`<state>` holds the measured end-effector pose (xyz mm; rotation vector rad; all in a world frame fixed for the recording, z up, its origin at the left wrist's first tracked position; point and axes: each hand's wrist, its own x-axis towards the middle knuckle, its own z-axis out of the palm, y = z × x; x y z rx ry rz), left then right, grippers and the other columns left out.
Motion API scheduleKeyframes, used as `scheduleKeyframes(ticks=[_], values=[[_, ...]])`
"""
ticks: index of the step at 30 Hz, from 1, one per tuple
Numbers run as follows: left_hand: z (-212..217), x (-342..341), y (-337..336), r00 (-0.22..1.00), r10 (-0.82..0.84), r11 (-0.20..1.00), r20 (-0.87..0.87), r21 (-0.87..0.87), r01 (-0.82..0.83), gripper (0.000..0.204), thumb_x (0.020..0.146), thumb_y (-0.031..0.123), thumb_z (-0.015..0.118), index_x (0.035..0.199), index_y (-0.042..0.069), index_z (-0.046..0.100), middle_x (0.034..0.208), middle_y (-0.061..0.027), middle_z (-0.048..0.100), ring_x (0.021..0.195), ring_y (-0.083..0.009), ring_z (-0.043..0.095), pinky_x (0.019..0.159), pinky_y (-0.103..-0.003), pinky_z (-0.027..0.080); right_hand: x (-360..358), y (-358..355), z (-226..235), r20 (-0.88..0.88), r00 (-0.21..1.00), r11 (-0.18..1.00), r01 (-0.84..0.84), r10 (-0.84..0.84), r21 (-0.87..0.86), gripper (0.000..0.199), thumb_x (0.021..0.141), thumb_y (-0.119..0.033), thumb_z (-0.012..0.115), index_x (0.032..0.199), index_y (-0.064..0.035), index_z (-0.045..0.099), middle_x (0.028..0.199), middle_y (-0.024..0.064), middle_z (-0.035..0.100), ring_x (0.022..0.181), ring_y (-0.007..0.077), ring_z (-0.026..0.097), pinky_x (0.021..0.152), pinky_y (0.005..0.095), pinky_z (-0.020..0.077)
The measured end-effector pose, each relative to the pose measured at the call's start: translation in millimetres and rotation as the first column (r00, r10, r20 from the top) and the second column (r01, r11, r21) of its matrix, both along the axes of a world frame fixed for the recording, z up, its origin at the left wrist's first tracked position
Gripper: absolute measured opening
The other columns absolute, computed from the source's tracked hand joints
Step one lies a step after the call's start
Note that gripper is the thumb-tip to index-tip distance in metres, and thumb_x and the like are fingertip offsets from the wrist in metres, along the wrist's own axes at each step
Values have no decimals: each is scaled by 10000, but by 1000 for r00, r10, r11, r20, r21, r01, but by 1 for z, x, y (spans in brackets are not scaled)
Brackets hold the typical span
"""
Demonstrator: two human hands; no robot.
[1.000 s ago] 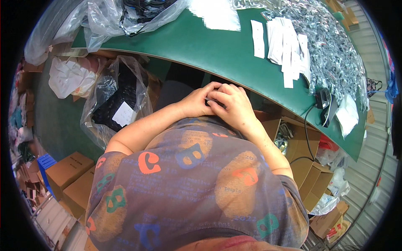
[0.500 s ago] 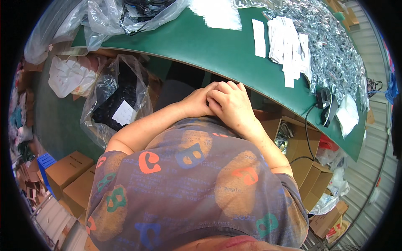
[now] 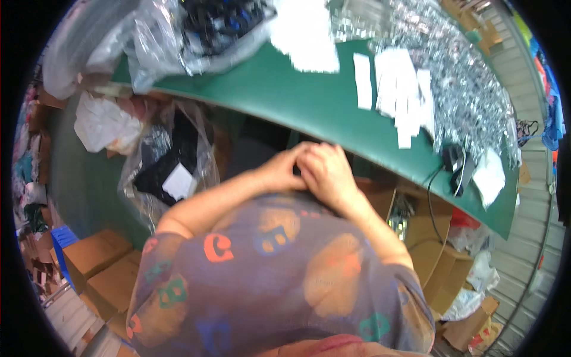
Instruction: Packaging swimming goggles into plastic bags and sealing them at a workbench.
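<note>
Both hands are together in front of my body, just below the near edge of the green table (image 3: 279, 95). My left hand (image 3: 283, 169) comes in from the left with its fingers curled. Against it and partly over its fingers lies my right hand (image 3: 324, 171), fingers bent and closed. A small dark gap shows between the two hands. Anything inside them is hidden, and the picture is slightly blurred.
White paper strips (image 3: 395, 89) and a heap of clear plastic packets (image 3: 464, 83) lie on the table. Bags of black items (image 3: 220, 24) stand far left and below it (image 3: 166, 163). A black device (image 3: 455, 160) with a cable sits right; cardboard boxes (image 3: 98, 253) stand left.
The table and its contents sit lower in the picture, and so do my hands. My hands remain pressed together, with only a slight shift in the fingers.
</note>
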<state>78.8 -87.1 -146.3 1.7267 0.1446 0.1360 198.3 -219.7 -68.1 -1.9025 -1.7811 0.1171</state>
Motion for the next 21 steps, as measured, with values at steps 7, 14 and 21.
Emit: scheduleKeyframes(ticks=[7, 14, 21], values=[[-1, -7, -1, 999, -11, 1000, -40, -10, 11, 777, 729, 157, 814, 1422, 67, 475, 1288, -159, 649, 1200, -264, 639, 999, -382, 513, -6, -7, 11, -88, 996, 1000, 28, -27, 12, 100, 897, -133, 689, 985, -88, 700, 937, 79, 656, 892, 279, 646, 780, 415, 470], [8, -13, 8, 998, -37, 997, -59, -64, 34, 751, 743, 160, 831, 1401, 60, 485, 1298, -124, 621, 1216, -221, 601, 1035, -370, 482, -4, -11, 7, -127, 992, 1000, 2, 1, 22, 153, 871, -117, 683, 1019, -101, 720, 922, 61, 649, 882, 249, 638, 777, 392, 472], [19, -40, 25, 988, 74, 988, 137, 127, -92, 684, 779, 238, 868, 1347, 45, 537, 1392, -157, 573, 1343, -281, 539, 1130, -408, 423, -6, -2, 8, -120, 992, 996, -24, 35, 90, 112, 847, -139, 697, 948, -90, 704, 870, 55, 623, 868, 251, 633, 773, 388, 478]])
